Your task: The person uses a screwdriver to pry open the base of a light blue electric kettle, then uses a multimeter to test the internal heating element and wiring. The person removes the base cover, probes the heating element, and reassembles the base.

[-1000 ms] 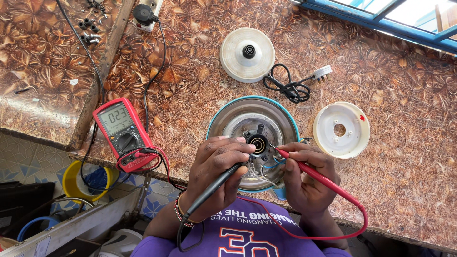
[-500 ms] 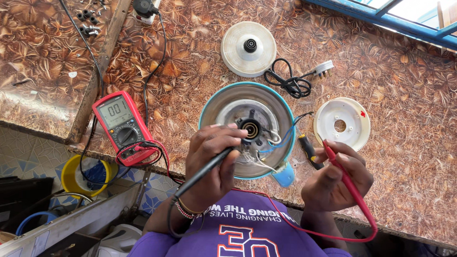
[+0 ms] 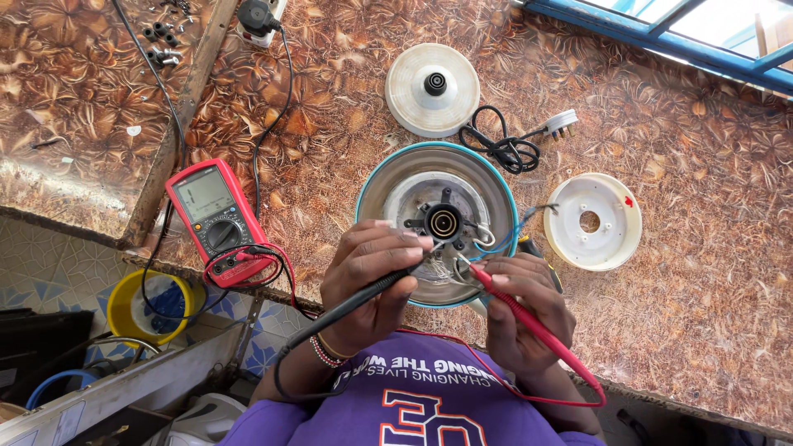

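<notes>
An upturned electric kettle with a teal rim lies base-up on the brown patterned counter, its round connector and wires exposed. My left hand grips a black test probe, tip touching metal near the connector. My right hand holds a red test probe, tip pressed on the wiring just below the connector. Both leads run to a red multimeter at the left.
A white kettle power base with coiled black cord and plug lies behind. A white round cover plate sits at right. Loose screws and a socket strip are far left. A yellow bucket stands below the counter edge.
My right hand has swung back in from the right, bringing the red probe tip onto the wiring by the connector. The left hand with the black probe stays at the base.
</notes>
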